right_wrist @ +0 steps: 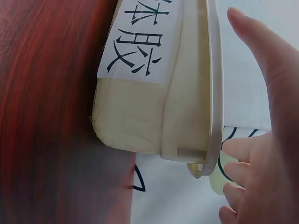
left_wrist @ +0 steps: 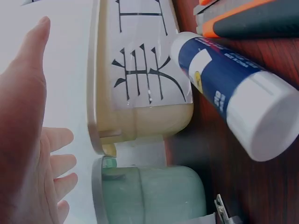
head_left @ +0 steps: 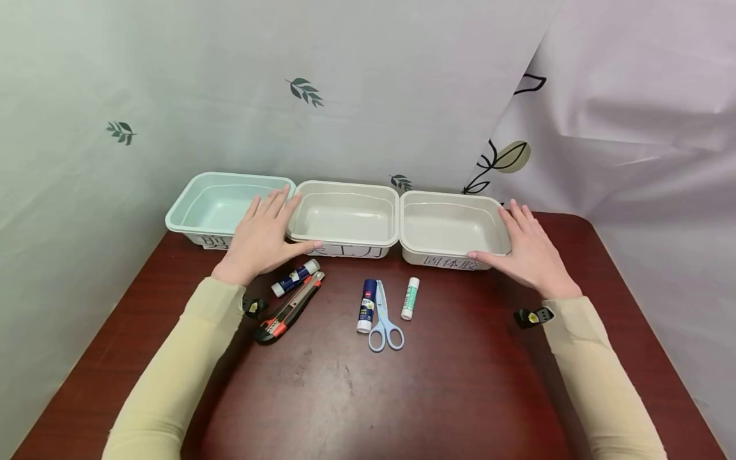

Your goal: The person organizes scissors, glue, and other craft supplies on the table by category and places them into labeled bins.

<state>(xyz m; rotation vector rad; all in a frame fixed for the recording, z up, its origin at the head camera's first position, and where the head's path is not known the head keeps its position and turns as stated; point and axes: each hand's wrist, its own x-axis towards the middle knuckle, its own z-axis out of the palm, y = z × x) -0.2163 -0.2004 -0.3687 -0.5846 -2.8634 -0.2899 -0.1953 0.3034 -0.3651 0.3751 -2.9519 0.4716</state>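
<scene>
My left hand is spread over the place where the pale green bin meets the middle beige bin. Its fingers and thumb are extended and grip nothing; whether they touch the rims I cannot tell. At the right bin, my right hand has its fingers by the right end and its thumb near the front rim, also without a grip. Below the left hand lie a navy glue stick and a red-and-black utility knife. Another navy glue stick, light blue scissors and a small green-and-white glue stick lie mid-table.
The three bins stand in a row at the back of the dark red table, with handwritten labels in front. Behind them hangs a pale cloth with leaf prints. Near the green bin, a small metal piece shows in the left wrist view.
</scene>
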